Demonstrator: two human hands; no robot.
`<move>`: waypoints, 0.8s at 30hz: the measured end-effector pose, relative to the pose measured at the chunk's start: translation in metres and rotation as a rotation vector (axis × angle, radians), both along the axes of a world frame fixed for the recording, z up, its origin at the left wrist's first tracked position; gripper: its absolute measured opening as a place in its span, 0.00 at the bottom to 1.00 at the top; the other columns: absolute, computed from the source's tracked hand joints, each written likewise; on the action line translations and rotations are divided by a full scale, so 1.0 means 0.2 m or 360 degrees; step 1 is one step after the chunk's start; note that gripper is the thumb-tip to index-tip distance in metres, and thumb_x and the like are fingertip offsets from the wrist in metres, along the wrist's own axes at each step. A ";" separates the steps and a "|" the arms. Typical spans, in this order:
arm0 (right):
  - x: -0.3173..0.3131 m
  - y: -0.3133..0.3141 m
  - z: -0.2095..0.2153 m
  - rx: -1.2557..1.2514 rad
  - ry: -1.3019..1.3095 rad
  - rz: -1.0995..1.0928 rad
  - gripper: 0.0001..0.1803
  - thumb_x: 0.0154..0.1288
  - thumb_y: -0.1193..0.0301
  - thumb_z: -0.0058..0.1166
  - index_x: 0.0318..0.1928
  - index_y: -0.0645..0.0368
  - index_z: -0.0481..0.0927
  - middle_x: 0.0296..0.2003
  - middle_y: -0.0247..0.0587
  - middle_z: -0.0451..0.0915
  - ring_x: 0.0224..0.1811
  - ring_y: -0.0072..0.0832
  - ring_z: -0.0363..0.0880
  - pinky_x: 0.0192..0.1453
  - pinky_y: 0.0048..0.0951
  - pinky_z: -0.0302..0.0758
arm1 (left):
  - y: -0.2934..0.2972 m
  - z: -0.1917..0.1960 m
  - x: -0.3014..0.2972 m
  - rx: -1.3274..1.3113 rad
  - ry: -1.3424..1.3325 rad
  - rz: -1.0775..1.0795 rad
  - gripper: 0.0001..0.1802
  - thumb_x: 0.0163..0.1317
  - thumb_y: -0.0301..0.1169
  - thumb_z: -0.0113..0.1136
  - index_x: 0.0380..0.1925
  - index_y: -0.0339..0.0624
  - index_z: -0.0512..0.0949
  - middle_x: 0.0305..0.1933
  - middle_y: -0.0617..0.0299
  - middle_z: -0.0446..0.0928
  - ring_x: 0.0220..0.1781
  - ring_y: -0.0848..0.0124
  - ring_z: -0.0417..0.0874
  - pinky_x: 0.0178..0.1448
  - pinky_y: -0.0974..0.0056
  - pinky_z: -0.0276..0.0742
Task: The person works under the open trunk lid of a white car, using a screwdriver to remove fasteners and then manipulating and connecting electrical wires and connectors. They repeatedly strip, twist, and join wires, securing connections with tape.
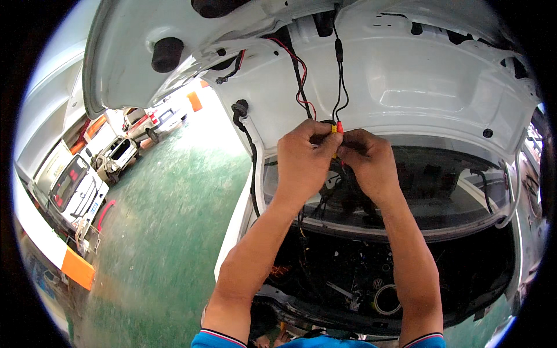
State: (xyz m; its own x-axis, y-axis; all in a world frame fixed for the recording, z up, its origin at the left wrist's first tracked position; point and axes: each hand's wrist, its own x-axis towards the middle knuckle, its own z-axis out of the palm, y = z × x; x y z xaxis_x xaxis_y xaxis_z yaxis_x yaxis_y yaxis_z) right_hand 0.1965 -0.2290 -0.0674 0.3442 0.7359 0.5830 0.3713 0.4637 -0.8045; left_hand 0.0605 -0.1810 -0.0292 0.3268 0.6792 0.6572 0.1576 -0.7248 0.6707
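Note:
Both arms reach up in front of me to the raised white car boot lid [429,93]. My left hand [304,153] is closed, thumb and fingers pinching a yellow cable connector [334,129]. Against it, side by side, stands a red cable connector [340,125], which my right hand [371,159] grips with closed fingers. The fingers partly cover both connectors. A thin black cable [339,81] hangs from the lid and splits into two leads that run down to the connectors. To its left, a red wire [300,87] hangs beside a black one.
Below my hands are the glass [418,174] and the dark open boot [348,249], holding loose items and a ring-shaped part [387,299]. A black rubber-sheathed cable [253,156] runs along the left edge. Damaged vehicles [78,188] stand on the green floor [168,232].

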 end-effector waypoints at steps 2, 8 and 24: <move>-0.01 -0.01 0.01 -0.0043 -0.0002 -0.0047 0.13 0.61 0.73 0.63 0.44 0.68 0.83 0.36 0.49 0.86 0.38 0.31 0.85 0.46 0.31 0.78 | 0.01 -0.03 0.02 0.0092 -0.0022 0.0050 0.12 0.62 0.31 0.68 0.39 0.32 0.83 0.34 0.61 0.84 0.36 0.75 0.84 0.41 0.70 0.80; 0.08 -0.02 0.06 -0.0033 0.0496 0.0392 0.19 0.66 0.66 0.63 0.52 0.66 0.82 0.38 0.38 0.85 0.39 0.28 0.83 0.45 0.27 0.77 | 0.13 0.00 -0.07 -0.0426 -0.0071 -0.0523 0.14 0.68 0.32 0.64 0.46 0.31 0.80 0.41 0.58 0.83 0.41 0.73 0.84 0.45 0.68 0.84; 0.05 0.05 0.24 -0.0064 0.0395 0.0275 0.15 0.64 0.70 0.64 0.43 0.72 0.84 0.35 0.45 0.85 0.36 0.26 0.82 0.41 0.26 0.81 | 0.15 0.05 -0.02 -0.0585 -0.0163 -0.0602 0.14 0.63 0.29 0.69 0.43 0.30 0.81 0.36 0.58 0.84 0.37 0.72 0.85 0.43 0.69 0.81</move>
State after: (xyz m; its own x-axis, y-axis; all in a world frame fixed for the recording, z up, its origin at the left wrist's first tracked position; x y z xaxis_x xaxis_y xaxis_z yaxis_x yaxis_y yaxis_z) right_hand 0.2063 -0.2194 -0.0201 0.3400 0.8167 0.4663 0.0796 0.4690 -0.8796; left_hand 0.0560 -0.1507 -0.0190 0.5402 0.7177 0.4395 -0.1485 -0.4327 0.8892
